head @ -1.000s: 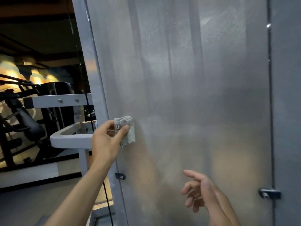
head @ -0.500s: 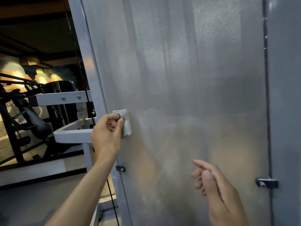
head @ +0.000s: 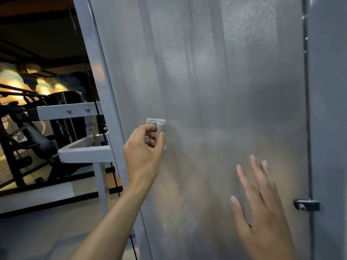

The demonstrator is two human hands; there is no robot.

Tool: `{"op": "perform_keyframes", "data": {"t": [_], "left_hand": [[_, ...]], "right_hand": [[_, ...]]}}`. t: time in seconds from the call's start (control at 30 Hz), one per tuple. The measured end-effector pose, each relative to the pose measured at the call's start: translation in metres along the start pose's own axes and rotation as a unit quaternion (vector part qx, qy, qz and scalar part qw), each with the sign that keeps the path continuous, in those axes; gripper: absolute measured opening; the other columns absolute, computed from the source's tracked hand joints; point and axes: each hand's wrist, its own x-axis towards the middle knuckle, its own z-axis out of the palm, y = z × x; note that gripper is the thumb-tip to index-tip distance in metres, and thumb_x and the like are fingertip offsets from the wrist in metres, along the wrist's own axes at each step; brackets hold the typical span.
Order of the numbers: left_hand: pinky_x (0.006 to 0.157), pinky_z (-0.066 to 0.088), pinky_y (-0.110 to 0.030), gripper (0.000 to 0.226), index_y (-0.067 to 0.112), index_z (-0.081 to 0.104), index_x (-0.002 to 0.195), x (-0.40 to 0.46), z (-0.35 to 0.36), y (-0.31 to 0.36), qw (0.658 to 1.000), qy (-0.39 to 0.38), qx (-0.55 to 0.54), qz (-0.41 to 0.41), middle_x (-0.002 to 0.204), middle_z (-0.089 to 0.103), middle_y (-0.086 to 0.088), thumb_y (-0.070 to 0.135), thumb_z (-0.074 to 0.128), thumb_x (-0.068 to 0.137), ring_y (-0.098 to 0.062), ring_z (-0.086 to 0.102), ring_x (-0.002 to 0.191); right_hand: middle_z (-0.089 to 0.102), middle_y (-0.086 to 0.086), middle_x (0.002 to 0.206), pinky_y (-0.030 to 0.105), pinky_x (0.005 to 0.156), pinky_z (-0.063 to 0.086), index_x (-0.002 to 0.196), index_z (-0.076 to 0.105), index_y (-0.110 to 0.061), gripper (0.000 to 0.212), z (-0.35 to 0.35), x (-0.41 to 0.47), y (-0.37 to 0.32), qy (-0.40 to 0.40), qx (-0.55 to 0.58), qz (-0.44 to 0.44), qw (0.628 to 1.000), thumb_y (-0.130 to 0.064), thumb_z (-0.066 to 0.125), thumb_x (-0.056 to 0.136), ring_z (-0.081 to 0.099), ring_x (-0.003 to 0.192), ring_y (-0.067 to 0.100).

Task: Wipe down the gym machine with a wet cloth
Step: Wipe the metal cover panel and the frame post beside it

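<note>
Wiping is the step in hand: left of centre in the frame, the left hand [head: 144, 147] grips a small folded grey cloth [head: 157, 126], its fingers curled round the wad and its thumb laid over the front, and holds it against the big grey panel [head: 216, 81] of the gym machine, just right of the panel's pale upright frame post [head: 97, 59]. Lower right, the right hand [head: 262, 209] is spread wide with straight fingers, holding nothing; it looks to lie flat on the panel or just off it, and motion blur makes contact impossible to settle. The panel's surface reads dull and streaky, with a hazier band across the upper part and a warmer reflection low down, so most of the sheet seems left to do, though wet and dry zones cannot be told apart. A dark bolted bracket [head: 307, 205] sits on the seam at the lower right edge of the panel. Beyond the post, in the left of the frame, a white crossbar [head: 65, 112] and dark gym equipment [head: 28, 128] stand in dim light. By my judgement the next move calls for firm, even pressure and long overlapping strokes carried rightward across the panel, steering round the bracket, while the spread hand steadies the body
</note>
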Motion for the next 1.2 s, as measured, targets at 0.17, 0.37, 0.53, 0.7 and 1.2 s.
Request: {"op": "perform_keyframes", "data": {"t": [0.17, 0.37, 0.53, 0.7, 1.2], "left_hand": [[0.062, 0.050, -0.011, 0.009, 0.029, 0.067, 0.095, 0.012, -0.011, -0.011, 0.996, 0.050, -0.011, -0.067, 0.084, 0.069, 0.009, 0.023, 0.073, 0.093, -0.001, 0.060, 0.066], [0.062, 0.052, -0.027, 0.008, 0.020, 0.071, 0.098, -0.013, 0.033, 0.029, 0.997, 0.015, -0.068, 0.014, 0.084, 0.064, 0.003, 0.017, 0.074, 0.091, -0.011, 0.057, 0.064], [0.062, 0.053, -0.027, 0.012, 0.023, 0.070, 0.096, -0.002, 0.017, 0.017, 0.998, -0.012, -0.052, 0.022, 0.084, 0.065, 0.003, 0.014, 0.075, 0.090, -0.011, 0.057, 0.063], [0.060, 0.047, -0.017, 0.018, 0.033, 0.061, 0.089, 0.011, 0.000, -0.007, 0.996, 0.049, -0.028, -0.076, 0.084, 0.067, 0.001, 0.018, 0.070, 0.092, -0.005, 0.056, 0.063], [0.057, 0.045, -0.010, 0.025, 0.033, 0.060, 0.084, -0.003, -0.001, 0.000, 0.996, 0.010, -0.035, -0.079, 0.076, 0.065, 0.008, 0.012, 0.073, 0.089, -0.003, 0.056, 0.062]], "right_hand": [[0.034, 0.007, 0.164, 0.048, 0.118, 0.028, 0.147, 0.052, -0.009, 0.059, -0.009, 0.001, 0.004, 0.014, -0.010, 0.010, 1.000, -0.030, 0.048, 0.092, 0.025, 0.155, 0.031], [0.036, 0.008, 0.163, 0.028, 0.125, 0.018, 0.144, 0.053, -0.008, 0.057, -0.009, 0.002, 0.007, 0.021, -0.023, 0.004, 1.000, -0.029, 0.048, 0.091, 0.028, 0.153, 0.033], [0.039, 0.011, 0.161, 0.030, 0.124, 0.021, 0.144, 0.054, -0.006, 0.058, -0.003, 0.001, 0.004, 0.035, -0.027, 0.007, 0.999, -0.029, 0.049, 0.090, 0.031, 0.151, 0.035], [0.042, 0.008, 0.159, 0.026, 0.124, 0.022, 0.142, 0.056, -0.007, 0.057, -0.009, 0.002, 0.002, 0.054, -0.017, 0.030, 0.998, -0.029, 0.048, 0.090, 0.033, 0.152, 0.031], [0.046, 0.005, 0.157, 0.017, 0.121, 0.021, 0.141, 0.058, -0.009, 0.055, -0.019, 0.001, 0.003, 0.074, -0.012, 0.055, 0.996, -0.025, 0.048, 0.089, 0.035, 0.150, 0.024]]}}
